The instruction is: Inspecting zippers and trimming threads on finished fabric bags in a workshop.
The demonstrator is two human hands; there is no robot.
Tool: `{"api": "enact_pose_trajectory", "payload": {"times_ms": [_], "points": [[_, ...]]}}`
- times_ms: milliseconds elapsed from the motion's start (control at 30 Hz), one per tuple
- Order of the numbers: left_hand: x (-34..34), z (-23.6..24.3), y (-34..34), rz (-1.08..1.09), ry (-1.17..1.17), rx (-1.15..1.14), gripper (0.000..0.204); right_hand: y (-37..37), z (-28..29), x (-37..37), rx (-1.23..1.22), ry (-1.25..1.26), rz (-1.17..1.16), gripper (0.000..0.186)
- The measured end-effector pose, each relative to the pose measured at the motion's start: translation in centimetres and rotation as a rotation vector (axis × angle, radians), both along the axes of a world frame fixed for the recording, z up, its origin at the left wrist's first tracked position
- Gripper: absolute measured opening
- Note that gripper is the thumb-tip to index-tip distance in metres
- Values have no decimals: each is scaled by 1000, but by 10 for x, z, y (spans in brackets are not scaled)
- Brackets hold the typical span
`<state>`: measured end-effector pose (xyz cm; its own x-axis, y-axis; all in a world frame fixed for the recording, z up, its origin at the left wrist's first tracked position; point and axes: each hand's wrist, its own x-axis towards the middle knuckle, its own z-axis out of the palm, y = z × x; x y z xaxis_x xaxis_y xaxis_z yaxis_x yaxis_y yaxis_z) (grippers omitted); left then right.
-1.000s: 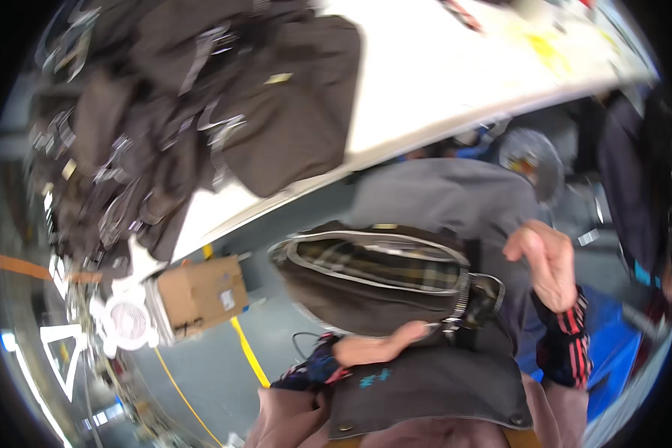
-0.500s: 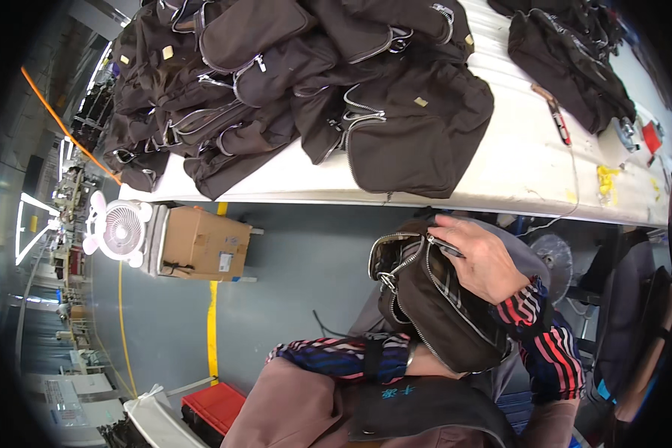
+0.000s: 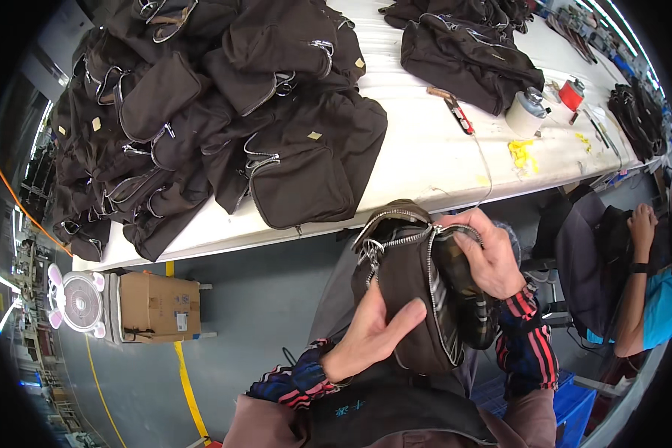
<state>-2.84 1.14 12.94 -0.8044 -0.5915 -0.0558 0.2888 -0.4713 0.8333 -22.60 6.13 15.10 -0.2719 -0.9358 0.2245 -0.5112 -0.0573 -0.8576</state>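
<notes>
A dark brown bag [image 3: 414, 328] with silver zippers and a plaid lining is held upright over my lap. My left hand [image 3: 369, 328] grips its left side, thumb laid across the brown fabric and fingers partly hidden beside a cluster of zipper pulls [image 3: 371, 255]. My right hand [image 3: 489, 261] pinches the bag's top right near the zipper's slider, with the open zipper and plaid lining beneath it. Some of the right fingertips are hidden by the bag.
A white table [image 3: 403, 172] carries heaps of dark bags [image 3: 313, 172], a cutter [image 3: 459, 112] and metal-topped cans [image 3: 525, 116]. A carton [image 3: 160, 299] and white fan [image 3: 82, 305] stand at left. A co-worker's arm [image 3: 635, 284] is at right.
The bag has turned more upright. My left hand has come up from underneath onto its left side, and my right hand has shifted right along the zipper. The view has swung rightward.
</notes>
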Motion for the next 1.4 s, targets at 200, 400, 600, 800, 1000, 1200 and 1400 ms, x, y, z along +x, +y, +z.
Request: {"api": "enact_pose_trajectory", "payload": {"times_ms": [200,400,600,800,1000,1200,1400], "points": [[-11,32,-28,-111,27,164,45,27,14,-31,49,-544,135,13],[-23,23,-29,-196,-16,237,41,47,-19,-31,56,-828,46,20],[-19,25,-41,-174,-169,55,31,55,-15,-32,33,-747,20,19],[-5,86,-41,268,-441,-1676,57,49,-2,-19,126,-379,26,7],[-39,45,-49,-348,-233,-1692,37,68,-18,-3,50,-367,3,6],[-34,29,-53,-350,-315,-1476,35,99,24,30,110,-12,-63,8],[-28,45,-49,-454,-411,-1562,44,112,10,40,116,-31,-398,11]]}}
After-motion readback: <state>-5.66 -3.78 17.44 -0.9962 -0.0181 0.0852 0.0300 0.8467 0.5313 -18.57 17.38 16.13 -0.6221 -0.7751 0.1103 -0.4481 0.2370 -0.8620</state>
